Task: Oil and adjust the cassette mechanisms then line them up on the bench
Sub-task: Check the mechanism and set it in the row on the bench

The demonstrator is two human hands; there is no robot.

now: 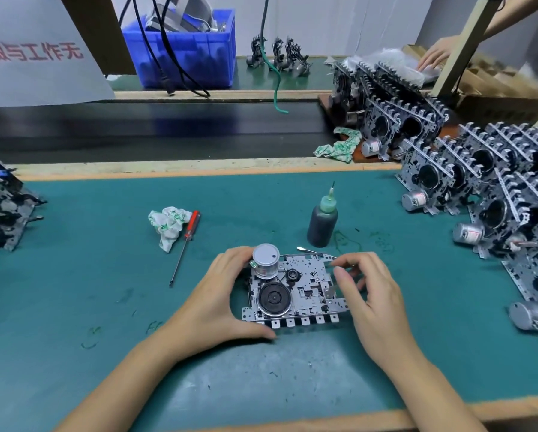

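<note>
Teal bench mat [105, 275]; left hand [217, 304] grips cassette mechanism [295, 291], right hand [367, 294] pinches its edge.

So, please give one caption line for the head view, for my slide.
Both hands, left hand and right hand, grip a cassette mechanism on the green bench, near an oil bottle.

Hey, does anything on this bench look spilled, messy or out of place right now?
Mostly tidy. Green smears and scribble-like marks stain the teal mat beside the oil bottle and near the left hand. A crumpled rag lies against the red screwdriver.
</note>
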